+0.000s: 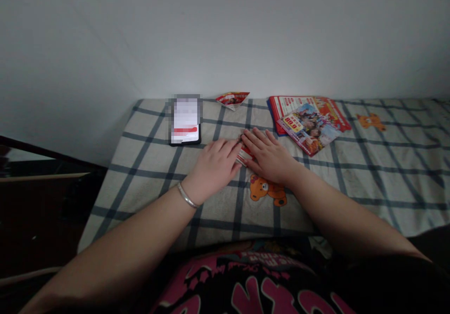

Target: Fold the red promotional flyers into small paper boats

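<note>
My left hand (214,164) and my right hand (269,157) lie close together, fingers stretched flat, on a small red and white piece of paper (243,156) on the checked bedsheet (369,173). Only a strip of the paper shows between the two hands; the rest is hidden under them. A silver bangle (186,197) sits on my left wrist. Both hands press down on the paper rather than grip it.
A phone (185,119) with a lit screen lies at the back left. A folded red paper shape (232,99) rests by the wall. A stack of red printed leaflets (307,119) lies to the right. A dark wooden edge (42,175) borders the bed's left.
</note>
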{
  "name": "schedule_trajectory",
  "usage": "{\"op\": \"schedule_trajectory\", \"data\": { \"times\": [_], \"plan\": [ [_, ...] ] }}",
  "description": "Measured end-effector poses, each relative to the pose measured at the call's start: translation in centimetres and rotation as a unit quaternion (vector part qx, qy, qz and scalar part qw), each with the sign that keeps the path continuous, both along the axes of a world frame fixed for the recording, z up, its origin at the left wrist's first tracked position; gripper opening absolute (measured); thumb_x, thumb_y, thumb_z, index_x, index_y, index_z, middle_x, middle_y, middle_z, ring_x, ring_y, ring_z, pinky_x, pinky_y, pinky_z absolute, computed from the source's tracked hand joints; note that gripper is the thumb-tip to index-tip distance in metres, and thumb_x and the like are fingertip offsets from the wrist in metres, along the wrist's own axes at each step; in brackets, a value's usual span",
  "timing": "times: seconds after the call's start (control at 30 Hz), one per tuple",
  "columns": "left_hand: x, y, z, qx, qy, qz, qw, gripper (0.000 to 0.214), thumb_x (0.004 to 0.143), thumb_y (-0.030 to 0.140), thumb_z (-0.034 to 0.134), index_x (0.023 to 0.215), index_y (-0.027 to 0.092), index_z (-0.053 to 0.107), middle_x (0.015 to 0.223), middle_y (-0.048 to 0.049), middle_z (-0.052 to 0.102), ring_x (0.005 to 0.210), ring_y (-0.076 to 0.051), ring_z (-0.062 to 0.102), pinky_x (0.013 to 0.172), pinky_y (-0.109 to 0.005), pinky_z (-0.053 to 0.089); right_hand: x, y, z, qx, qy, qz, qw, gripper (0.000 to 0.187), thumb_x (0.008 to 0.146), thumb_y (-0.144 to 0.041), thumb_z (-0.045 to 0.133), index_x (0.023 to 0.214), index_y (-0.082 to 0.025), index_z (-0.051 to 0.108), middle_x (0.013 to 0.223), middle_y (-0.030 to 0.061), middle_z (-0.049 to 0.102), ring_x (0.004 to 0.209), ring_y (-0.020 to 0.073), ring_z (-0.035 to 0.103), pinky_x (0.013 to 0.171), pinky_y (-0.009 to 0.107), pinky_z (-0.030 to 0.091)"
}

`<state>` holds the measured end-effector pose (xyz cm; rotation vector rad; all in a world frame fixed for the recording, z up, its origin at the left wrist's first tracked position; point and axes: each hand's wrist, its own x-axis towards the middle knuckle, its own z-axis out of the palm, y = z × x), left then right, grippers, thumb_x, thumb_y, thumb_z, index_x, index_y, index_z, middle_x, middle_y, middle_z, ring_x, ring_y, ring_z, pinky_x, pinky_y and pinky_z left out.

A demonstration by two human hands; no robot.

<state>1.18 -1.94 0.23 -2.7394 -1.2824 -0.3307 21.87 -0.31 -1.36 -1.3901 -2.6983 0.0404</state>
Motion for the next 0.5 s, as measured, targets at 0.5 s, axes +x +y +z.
{"op": "schedule_trajectory", "data": {
  "times": [0.5],
  "plan": [
    [0.6,0.2,0.6,-0.035,-0.007,0.007,0.999,0.042,0.097,0.029,0.054,0.133,0.009,0.057,0.138,-0.0141,0.061,0.126,-0.029,0.053,0.1,-0.044,0.049,-0.7,-1.8,3.3,0.041,-0.07,-0.03,0.996,0.042,0.096,-0.034,0.049,0.124,-0.009,0.067,0.136,0.019,0.063,0.117,0.0313,0.064,0.089,0.043,0.054]
  ]
}}
